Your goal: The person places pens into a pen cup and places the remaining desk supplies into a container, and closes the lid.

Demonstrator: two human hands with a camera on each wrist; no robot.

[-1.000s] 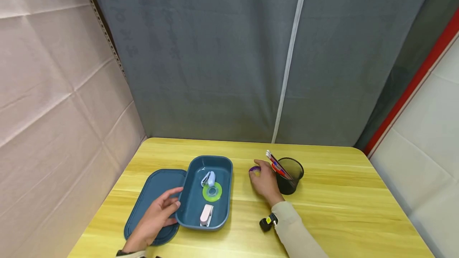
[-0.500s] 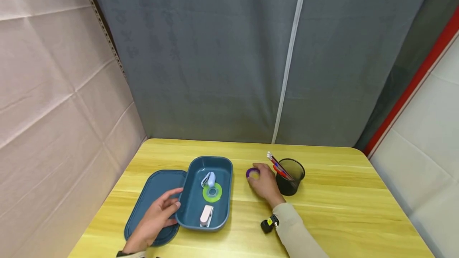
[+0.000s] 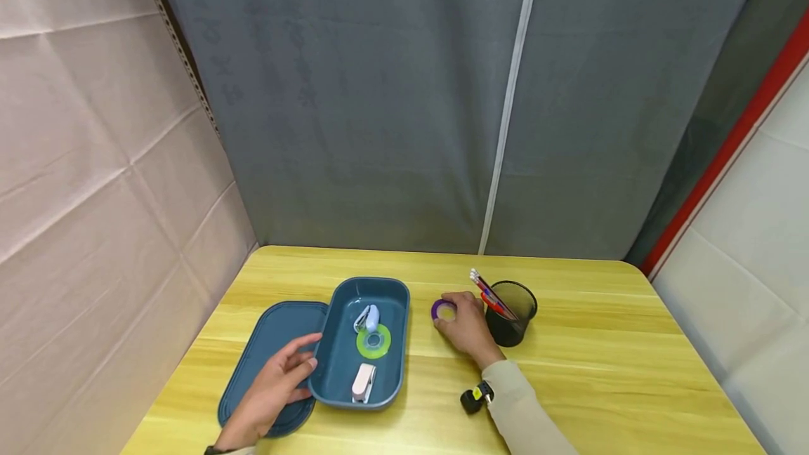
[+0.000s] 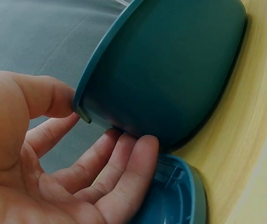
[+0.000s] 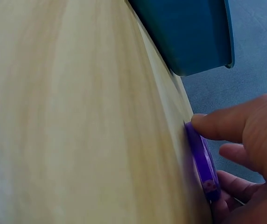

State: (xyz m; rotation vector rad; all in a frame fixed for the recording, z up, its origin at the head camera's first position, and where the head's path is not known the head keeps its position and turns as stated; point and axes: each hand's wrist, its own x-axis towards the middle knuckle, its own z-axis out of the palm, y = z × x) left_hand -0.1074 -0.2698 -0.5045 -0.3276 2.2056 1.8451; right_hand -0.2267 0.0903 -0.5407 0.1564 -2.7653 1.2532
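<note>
My right hand (image 3: 466, 323) holds a roll of purple tape (image 5: 201, 161) by its edge, thumb on one side and fingers on the other. The roll lies low over the table, left of a black mesh pen cup (image 3: 505, 328). My left hand (image 3: 272, 386) rests against the left side of a blue rectangular box (image 3: 359, 395). In the left wrist view its thumb touches the rim and its fingertips touch the outer wall. Inside the box lie a light blue stapler-like item (image 3: 371, 318), a green tape roll (image 3: 382, 348) and a small pale pink stapler (image 3: 363, 381).
A matching blue lid (image 3: 284, 325) lies on the wooden table (image 3: 600, 371), left of the box and partly under my left hand. Pencils and red-handled scissors or pens (image 3: 489, 299) stick out of the cup. A grey curtain (image 3: 379, 125) hangs behind the table.
My right hand has shifted slightly left and nearer to me, and the purple tape roll has come with it. My left hand and the box have stayed in place.
</note>
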